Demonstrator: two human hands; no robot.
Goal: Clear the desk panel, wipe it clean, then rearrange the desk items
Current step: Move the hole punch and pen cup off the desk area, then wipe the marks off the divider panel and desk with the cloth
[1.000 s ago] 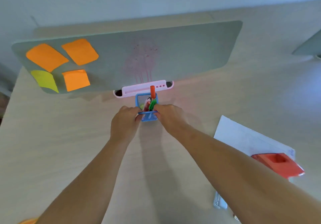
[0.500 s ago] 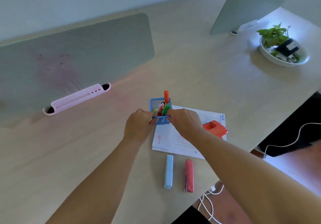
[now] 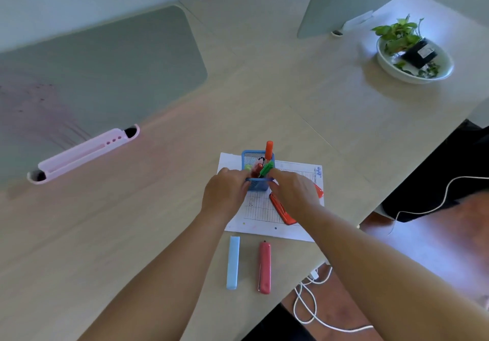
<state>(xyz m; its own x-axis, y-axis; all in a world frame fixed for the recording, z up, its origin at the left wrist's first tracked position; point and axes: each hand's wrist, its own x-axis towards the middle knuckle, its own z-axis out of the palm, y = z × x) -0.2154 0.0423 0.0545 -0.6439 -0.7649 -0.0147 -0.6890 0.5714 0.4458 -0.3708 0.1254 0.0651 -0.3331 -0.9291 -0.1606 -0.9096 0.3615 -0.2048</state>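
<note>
Both hands (image 3: 260, 193) clasp the blue pen holder (image 3: 257, 171) over paper (image 3: 267, 216).

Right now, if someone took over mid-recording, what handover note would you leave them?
Left hand and right hand both grip the blue mesh pen holder over the paper sheet at the desk's near edge.
Desk panel shows no notes in view but is still stained pink; pink tray at its base.
Left: set holder down, wipe panel, rearrange items, including the blue case and red case.
</note>
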